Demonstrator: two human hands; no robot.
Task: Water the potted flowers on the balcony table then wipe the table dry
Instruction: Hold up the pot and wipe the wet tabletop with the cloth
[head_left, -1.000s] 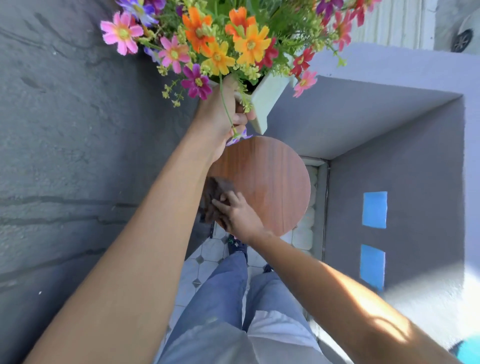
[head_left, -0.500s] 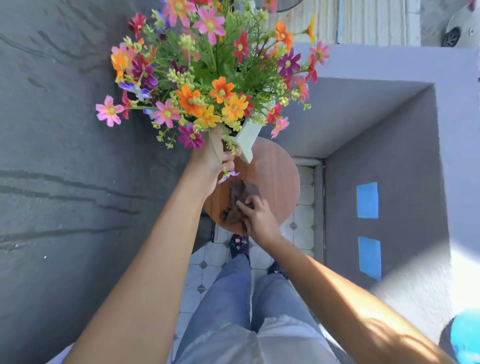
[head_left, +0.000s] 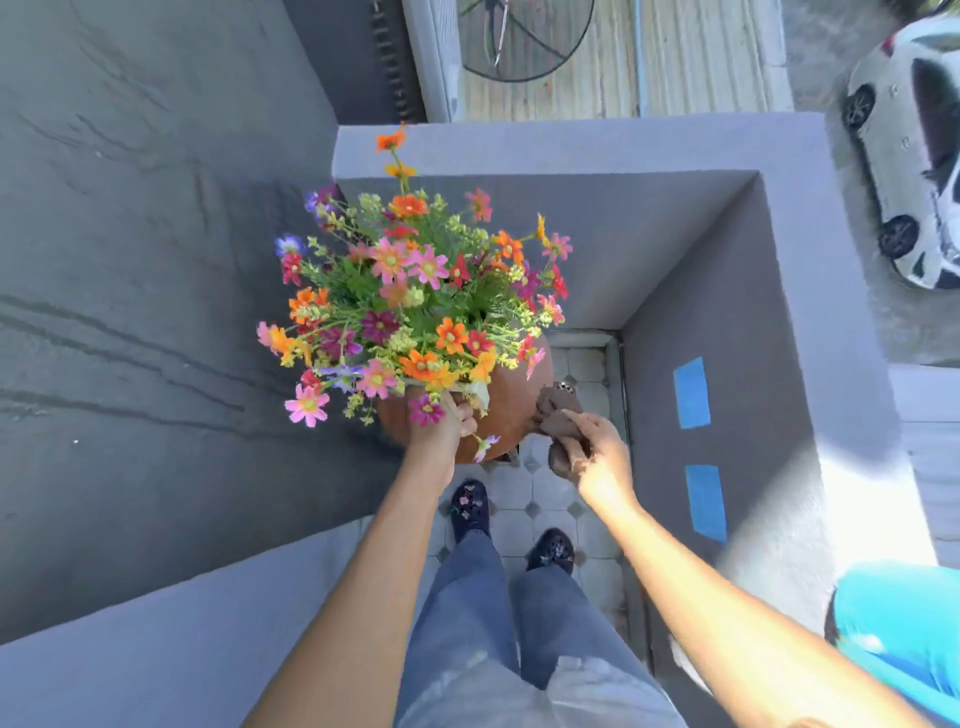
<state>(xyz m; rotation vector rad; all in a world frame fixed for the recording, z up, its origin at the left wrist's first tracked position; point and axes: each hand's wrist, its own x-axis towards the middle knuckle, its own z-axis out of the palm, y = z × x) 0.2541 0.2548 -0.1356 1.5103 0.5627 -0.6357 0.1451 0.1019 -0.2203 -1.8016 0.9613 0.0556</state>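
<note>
A bunch of pink, orange and red flowers (head_left: 415, 306) stands in a white pot (head_left: 480, 393), mostly hidden under the blooms. My left hand (head_left: 441, 426) grips the pot's near side and holds it over the round brown wooden table (head_left: 511, 402). Whether the pot touches the tabletop I cannot tell. My right hand (head_left: 597, 457) holds a crumpled dark brown cloth (head_left: 556, 415) at the table's right edge, partly off the top.
Grey balcony walls (head_left: 701, 291) close in on the left, far side and right, with two blue tape patches (head_left: 692, 392) on the right wall. My feet (head_left: 470, 506) stand on pale floor tiles (head_left: 535, 493) just before the table. A turquoise object (head_left: 904, 629) sits at lower right.
My left hand has lowered the flower pot from high up down to the table. My right hand has drawn the cloth from the tabletop's near left across to its right edge.
</note>
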